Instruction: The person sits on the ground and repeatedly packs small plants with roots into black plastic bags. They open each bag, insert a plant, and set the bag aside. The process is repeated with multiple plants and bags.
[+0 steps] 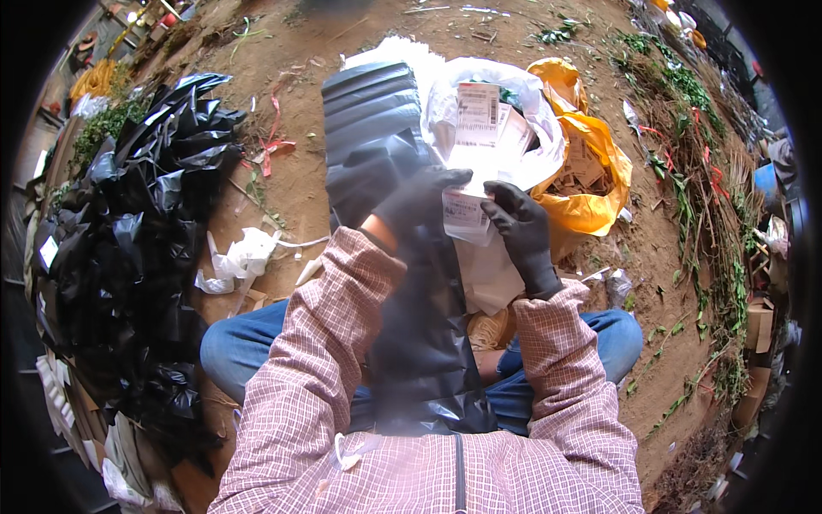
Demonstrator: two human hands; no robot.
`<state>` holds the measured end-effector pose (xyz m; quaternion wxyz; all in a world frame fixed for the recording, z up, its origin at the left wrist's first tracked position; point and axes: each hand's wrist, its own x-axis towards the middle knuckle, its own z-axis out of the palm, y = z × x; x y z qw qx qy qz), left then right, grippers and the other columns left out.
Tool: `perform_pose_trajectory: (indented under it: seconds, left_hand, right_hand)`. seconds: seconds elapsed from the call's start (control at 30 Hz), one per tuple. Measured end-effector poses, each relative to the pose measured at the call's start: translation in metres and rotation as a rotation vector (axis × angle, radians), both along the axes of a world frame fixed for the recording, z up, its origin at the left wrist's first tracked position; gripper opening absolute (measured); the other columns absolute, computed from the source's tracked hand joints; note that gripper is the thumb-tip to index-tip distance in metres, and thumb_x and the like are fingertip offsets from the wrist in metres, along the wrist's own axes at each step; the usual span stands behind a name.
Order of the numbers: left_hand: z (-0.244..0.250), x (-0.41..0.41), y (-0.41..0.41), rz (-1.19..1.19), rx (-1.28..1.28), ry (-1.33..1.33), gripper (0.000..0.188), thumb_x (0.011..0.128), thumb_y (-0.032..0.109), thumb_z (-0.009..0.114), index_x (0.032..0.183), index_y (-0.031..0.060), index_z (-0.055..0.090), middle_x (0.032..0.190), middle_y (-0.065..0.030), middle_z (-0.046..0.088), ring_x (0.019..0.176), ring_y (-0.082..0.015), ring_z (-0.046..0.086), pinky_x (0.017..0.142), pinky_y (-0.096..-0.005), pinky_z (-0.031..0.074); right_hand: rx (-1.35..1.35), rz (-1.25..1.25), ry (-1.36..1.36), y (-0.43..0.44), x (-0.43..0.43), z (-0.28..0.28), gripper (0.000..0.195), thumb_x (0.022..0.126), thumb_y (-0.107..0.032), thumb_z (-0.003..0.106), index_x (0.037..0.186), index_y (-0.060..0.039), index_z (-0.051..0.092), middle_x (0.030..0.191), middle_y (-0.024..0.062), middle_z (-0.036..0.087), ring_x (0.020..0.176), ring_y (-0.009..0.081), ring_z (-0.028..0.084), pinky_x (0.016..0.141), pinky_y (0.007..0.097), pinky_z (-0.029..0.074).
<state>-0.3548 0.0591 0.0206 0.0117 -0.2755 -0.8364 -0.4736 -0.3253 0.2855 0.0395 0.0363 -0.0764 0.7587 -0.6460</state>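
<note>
Both of my hands wear dark gloves. My left hand (420,196) is partly blurred; its fingertips meet the upper left edge of a printed paper label (467,215). My right hand (523,234) pinches the right edge of that label between thumb and fingers. A strip of labels (476,122) runs up into an open white plastic bag (546,144), and more pale paper hangs below my hands. Under my left arm lie black plastic bags (369,103), stacked and reaching down over my lap.
At left lies a large heap of black plastic bags (128,257). An orange bag (610,167) holding scraps stands right of the white one. Crumpled white plastic (247,257) lies near my left knee. Cut green branches (693,193) line the right side of the dirt floor.
</note>
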Motion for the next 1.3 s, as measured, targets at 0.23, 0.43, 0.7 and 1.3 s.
perform_pose_trajectory:
  seconds: [0.23, 0.43, 0.7, 1.3]
  left_hand:
    - [-0.012, -0.010, 0.037, -0.026, -0.017, 0.228, 0.051, 0.080, 0.003, 0.075, 0.130, 0.0019, 0.064, 0.127, -0.0196, 0.067, 0.117, -0.0349, 0.064, 0.101, -0.0396, 0.051]
    - [0.008, -0.003, 0.039, 0.547, -0.004, -0.587, 0.030, 0.099, 0.021, 0.059, 0.122, 0.0035, 0.069, 0.118, -0.0154, 0.069, 0.109, -0.0325, 0.065, 0.099, -0.0390, 0.048]
    - [-0.135, 0.188, -0.059, 0.792, 0.111, -0.958, 0.044, 0.101, 0.037, 0.064, 0.123, -0.0015, 0.059, 0.112, -0.0111, 0.067, 0.089, -0.0197, 0.068, 0.083, -0.0332, 0.056]
    - [0.057, 0.228, -0.022, 0.267, 1.569, -0.555, 0.044, 0.106, 0.029, 0.050, 0.136, -0.0025, 0.053, 0.127, -0.0151, 0.063, 0.119, -0.0240, 0.062, 0.103, -0.0386, 0.050]
  right_hand:
    - [0.342, -0.214, 0.568, 0.023, 0.024, 0.025, 0.015, 0.083, -0.005, 0.077, 0.097, -0.0065, 0.077, 0.106, 0.0090, 0.070, 0.099, 0.0272, 0.068, 0.091, 0.0383, 0.053]
    - [-0.261, -0.056, 0.567, 0.057, 0.105, 0.093, 0.016, 0.099, -0.020, 0.060, 0.103, -0.0080, 0.069, 0.121, 0.0099, 0.060, 0.113, 0.0265, 0.060, 0.111, 0.0459, 0.041]
    - [-0.794, 0.215, -0.838, -0.021, 0.166, -0.030, 0.053, 0.108, -0.025, 0.052, 0.158, -0.0155, 0.034, 0.086, 0.0006, 0.056, 0.078, 0.0121, 0.055, 0.079, 0.0343, 0.054]
    - [0.598, 0.322, 0.900, -0.088, 0.136, 0.126, 0.068, 0.093, -0.041, 0.062, 0.151, -0.0083, 0.046, 0.155, 0.0129, 0.044, 0.147, 0.0315, 0.038, 0.120, 0.0462, 0.029]
